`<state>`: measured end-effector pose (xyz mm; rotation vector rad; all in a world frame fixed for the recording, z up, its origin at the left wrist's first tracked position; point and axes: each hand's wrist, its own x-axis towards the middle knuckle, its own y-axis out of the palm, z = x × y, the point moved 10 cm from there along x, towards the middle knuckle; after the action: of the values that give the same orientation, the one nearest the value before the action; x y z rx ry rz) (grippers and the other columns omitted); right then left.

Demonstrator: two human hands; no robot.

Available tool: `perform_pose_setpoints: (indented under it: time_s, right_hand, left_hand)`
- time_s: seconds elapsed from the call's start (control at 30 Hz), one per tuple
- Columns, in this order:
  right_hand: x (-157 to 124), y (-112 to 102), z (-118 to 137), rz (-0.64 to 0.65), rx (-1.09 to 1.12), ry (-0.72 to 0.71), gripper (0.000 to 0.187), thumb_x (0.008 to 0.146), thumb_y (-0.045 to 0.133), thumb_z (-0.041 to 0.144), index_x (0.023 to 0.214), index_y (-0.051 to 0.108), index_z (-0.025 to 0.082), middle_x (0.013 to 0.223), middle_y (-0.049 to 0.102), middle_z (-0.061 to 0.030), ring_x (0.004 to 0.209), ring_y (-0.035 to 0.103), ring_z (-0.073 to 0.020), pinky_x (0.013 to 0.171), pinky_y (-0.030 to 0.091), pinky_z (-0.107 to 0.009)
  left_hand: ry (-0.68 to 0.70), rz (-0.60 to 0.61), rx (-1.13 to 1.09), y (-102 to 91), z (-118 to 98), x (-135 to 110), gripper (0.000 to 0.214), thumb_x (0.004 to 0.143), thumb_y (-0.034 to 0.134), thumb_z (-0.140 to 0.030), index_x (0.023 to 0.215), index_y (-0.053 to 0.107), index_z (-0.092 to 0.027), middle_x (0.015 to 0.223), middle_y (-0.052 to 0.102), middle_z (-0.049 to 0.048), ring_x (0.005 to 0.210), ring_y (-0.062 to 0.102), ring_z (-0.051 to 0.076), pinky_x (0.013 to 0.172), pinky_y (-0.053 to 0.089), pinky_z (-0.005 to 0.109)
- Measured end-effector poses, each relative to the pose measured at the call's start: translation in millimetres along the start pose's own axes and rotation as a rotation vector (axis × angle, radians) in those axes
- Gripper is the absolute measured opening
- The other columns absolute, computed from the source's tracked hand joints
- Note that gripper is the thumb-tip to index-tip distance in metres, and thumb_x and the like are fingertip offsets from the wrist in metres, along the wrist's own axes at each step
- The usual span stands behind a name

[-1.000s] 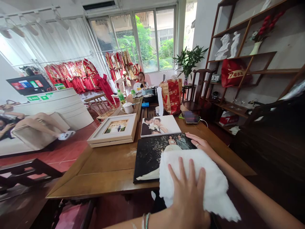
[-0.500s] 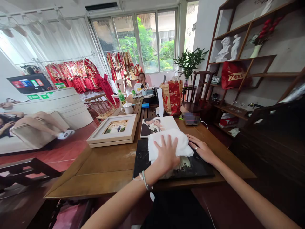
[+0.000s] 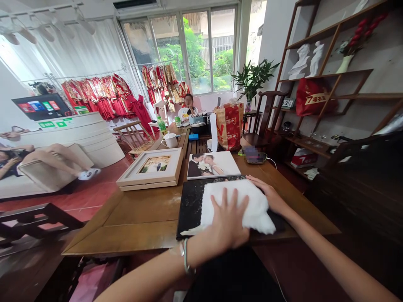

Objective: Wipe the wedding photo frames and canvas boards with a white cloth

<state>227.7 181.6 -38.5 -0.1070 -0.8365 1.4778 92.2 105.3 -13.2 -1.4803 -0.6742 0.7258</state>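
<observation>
My left hand (image 3: 229,218) lies flat on a white cloth (image 3: 252,199), fingers spread, pressing it down. Under the cloth is a flat black rectangular panel (image 3: 192,201) with pale specks on its surface, resting at the table's near edge. My right hand (image 3: 272,197) rests at the panel's right side with its fingers stretched along the edge. Part of that hand is hidden by the cloth. Just beyond the panel lies a wedding photo print (image 3: 217,165) of a couple. To its left sit stacked white picture frames (image 3: 151,170), the top one holding a small photo.
On the wooden table (image 3: 141,222) stand a white lidded cup (image 3: 170,140), a red and tan paper bag (image 3: 229,126) and a blurred device (image 3: 253,154) with a cable. A person (image 3: 189,107) sits at the far end. Another person's legs (image 3: 63,161) rest on a sofa at left.
My left hand has slid the white cloth toward me and to the right across the black panel. My right hand has stayed near the panel's right edge, shifting only slightly.
</observation>
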Motion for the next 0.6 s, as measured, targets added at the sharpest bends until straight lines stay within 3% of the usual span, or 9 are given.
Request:
perform_pose_setpoints:
  time_s: [0.13, 0.27, 0.33, 0.53, 0.6]
  right_hand:
    - [-0.9, -2.0, 1.8, -0.031, -0.042, 0.020, 0.039, 0.079, 0.050, 0.031, 0.116, 0.060, 0.024, 0.132, 0.051, -0.0065, 0.124, 0.044, -0.0262, 0.105, 0.032, -0.048]
    - [-1.4, -1.7, 3.0, -0.041, -0.077, 0.027, 0.038, 0.081, 0.050, 0.030, 0.118, 0.058, 0.025, 0.132, 0.052, -0.0052, 0.126, 0.042, -0.0245, 0.107, 0.029, -0.047]
    - [-1.6, -1.1, 2.5, -0.031, -0.070, 0.026, 0.038, 0.081, 0.050, 0.030, 0.118, 0.058, 0.025, 0.132, 0.052, -0.0055, 0.126, 0.042, -0.0245, 0.107, 0.029, -0.047]
    - [-1.9, -0.2, 0.1, -0.012, -0.012, 0.008, 0.042, 0.079, 0.053, 0.032, 0.120, 0.057, 0.025, 0.133, 0.050, -0.0066, 0.127, 0.040, -0.0255, 0.107, 0.030, -0.048]
    - [-1.9, -0.5, -1.7, -0.020, -0.016, 0.020, 0.041, 0.082, 0.051, 0.033, 0.121, 0.056, 0.024, 0.134, 0.049, -0.0068, 0.127, 0.040, -0.0251, 0.107, 0.029, -0.047]
  left_hand:
    - [-0.105, 0.014, 0.040, -10.6, 40.3, 46.8, 0.068, 0.082, 0.047, -0.044, 0.142, 0.020, -0.026, 0.149, 0.017, 0.0100, 0.132, 0.012, 0.040, 0.093, 0.020, 0.069]
    - [-0.119, 0.003, 0.051, -13.4, 55.7, 56.5, 0.067, 0.084, 0.045, -0.043, 0.142, 0.018, -0.027, 0.149, 0.016, 0.0087, 0.132, 0.012, 0.039, 0.095, 0.019, 0.067]
    - [-0.091, -0.013, 0.045, -7.5, 47.8, 43.7, 0.071, 0.081, 0.047, -0.043, 0.143, 0.016, -0.027, 0.149, 0.014, 0.0086, 0.133, 0.008, 0.039, 0.095, 0.016, 0.068]
    - [0.152, -0.089, -0.011, 8.4, -13.8, -30.7, 0.092, 0.070, 0.054, -0.049, 0.144, 0.005, -0.027, 0.151, 0.001, 0.0074, 0.133, -0.011, 0.039, 0.097, 0.001, 0.069]
    - [0.211, -0.076, -0.026, 10.2, -24.2, -45.6, 0.094, 0.068, 0.054, -0.050, 0.144, 0.003, -0.027, 0.151, 0.001, 0.0066, 0.132, -0.013, 0.039, 0.097, -0.001, 0.069]
